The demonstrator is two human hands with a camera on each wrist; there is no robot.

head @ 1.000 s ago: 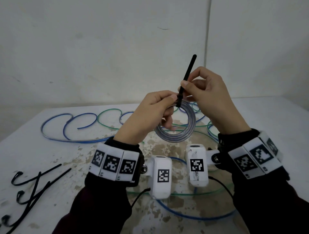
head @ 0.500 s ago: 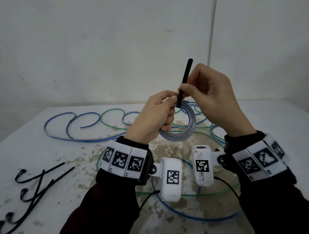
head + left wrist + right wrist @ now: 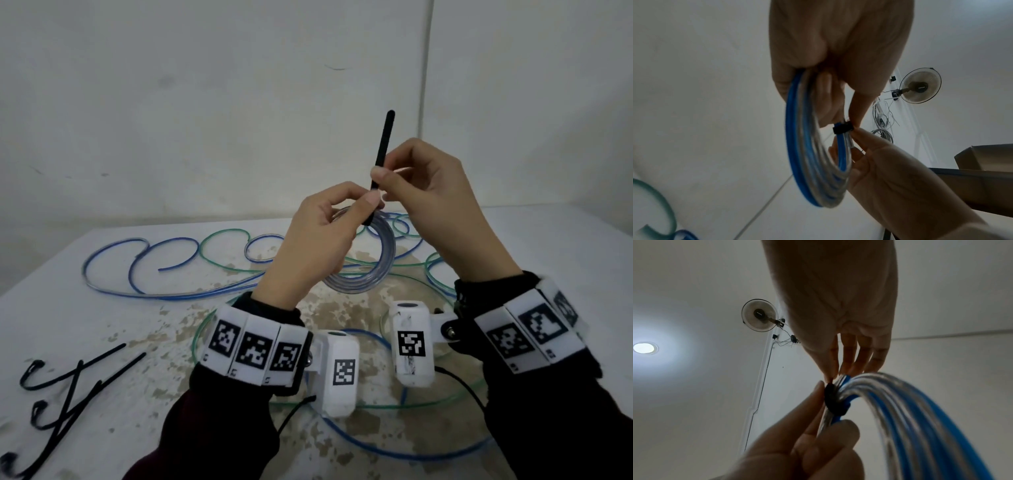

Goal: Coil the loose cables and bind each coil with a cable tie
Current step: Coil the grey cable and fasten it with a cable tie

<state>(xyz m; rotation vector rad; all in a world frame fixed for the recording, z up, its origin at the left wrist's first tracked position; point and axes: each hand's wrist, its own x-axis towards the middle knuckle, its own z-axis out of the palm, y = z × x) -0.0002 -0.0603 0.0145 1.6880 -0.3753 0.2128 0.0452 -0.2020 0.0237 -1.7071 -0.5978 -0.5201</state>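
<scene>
Above the table my left hand (image 3: 329, 236) grips a small coil of blue and clear cable (image 3: 368, 270), pinching it near its top. A black cable tie (image 3: 381, 150) is wrapped round the coil there, and its free end sticks up. My right hand (image 3: 424, 185) pinches that tie just above the coil. In the left wrist view the tie's black band (image 3: 842, 128) circles the coil's strands (image 3: 809, 162) between both hands' fingertips. The right wrist view shows the same band (image 3: 835, 402) on the coil (image 3: 910, 410).
Loose blue cable (image 3: 113, 270) and green cable (image 3: 226, 236) lie in loops across the stained white table (image 3: 68, 322), some under my wrists. Several spare black ties (image 3: 68, 387) lie at the near left. A white wall stands behind the table.
Both hands and the coil have shifted slightly right and up. The tie's free end stands longer above my right fingers.
</scene>
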